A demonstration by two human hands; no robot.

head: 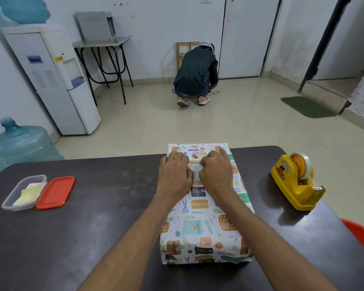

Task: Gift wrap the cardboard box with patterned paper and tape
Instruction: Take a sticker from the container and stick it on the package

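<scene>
One box [200, 227] lies fully wrapped in patterned paper [206, 252].

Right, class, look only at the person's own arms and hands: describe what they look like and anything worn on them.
The left forearm and right forearm are bare as far as the frame shows, with no sleeves in view. The left hand and right hand wear no gloves, and no watch, bracelet or ring is visible. No markings show.

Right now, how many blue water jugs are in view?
2: one upturned jug atop the white water dispenser, top left; one floor jug standing beside the dispenser, beyond the table. More could be off-frame.
</scene>
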